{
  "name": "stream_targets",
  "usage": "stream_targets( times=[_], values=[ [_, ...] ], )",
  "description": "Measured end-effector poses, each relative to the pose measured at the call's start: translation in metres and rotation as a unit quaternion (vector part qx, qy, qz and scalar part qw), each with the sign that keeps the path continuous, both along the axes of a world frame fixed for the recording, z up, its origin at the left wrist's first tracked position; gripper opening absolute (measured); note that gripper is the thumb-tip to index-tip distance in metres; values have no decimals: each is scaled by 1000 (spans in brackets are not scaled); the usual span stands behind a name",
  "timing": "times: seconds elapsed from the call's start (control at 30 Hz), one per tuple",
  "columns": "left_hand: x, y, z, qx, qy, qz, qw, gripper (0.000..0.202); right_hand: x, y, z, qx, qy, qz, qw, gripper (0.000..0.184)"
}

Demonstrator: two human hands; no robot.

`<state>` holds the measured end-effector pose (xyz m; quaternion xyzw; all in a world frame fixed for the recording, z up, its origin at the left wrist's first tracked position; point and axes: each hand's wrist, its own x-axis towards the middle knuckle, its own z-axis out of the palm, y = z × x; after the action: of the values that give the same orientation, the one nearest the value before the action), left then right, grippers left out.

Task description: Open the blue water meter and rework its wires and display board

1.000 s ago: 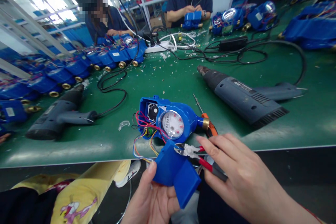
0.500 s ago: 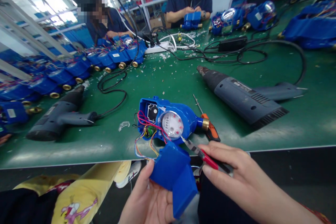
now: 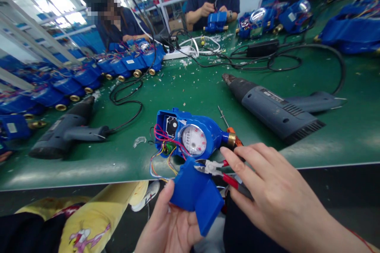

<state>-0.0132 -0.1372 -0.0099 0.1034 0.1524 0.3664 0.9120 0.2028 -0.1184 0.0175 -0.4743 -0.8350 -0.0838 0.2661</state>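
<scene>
My left hand (image 3: 169,221) grips a blue plastic cover (image 3: 190,189) at the table's front edge, thumb on its left side and fingers beneath. Thin coloured wires run from near the cover to a blue water meter (image 3: 210,126) lying on the table just beyond. The meter shows a round dial, an open compartment with red wires and a green part, and a brass threaded end. My right hand (image 3: 267,185) is closed around red-handled side cutters (image 3: 212,167). Their jaws are spread at the cover's upper right edge; whether they touch it I cannot tell.
Heat guns lie left (image 3: 68,130) and right (image 3: 270,106) on the green table (image 3: 184,91). A screwdriver (image 3: 234,136) lies partly behind the meter. Several blue meters line the left side. Cables, a power strip (image 3: 178,53) and white scraps lie farther back, where co-workers sit.
The side cutters have opened and moved left to the cover's edge as my right hand turned and its fingers spread along the handles. My left hand keeps its hold, with the cover slightly shifted.
</scene>
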Motion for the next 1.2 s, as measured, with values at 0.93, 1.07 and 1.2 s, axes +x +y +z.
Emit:
stream_targets(
  times=[0.93, 1.07, 1.2],
  values=[
    [-12, 10, -37, 146, 201, 175, 953, 41, 6, -36, -21, -177, 154, 50, 971, 64],
    [-17, 7, -55, 156, 230, 189, 942, 42, 4, -36, -24, -175, 130, 40, 975, 60],
    [-15, 1, -62, 138, 270, 235, 923, 50, 2, -39, -24, -168, 119, 32, 978, 61]
  ],
)
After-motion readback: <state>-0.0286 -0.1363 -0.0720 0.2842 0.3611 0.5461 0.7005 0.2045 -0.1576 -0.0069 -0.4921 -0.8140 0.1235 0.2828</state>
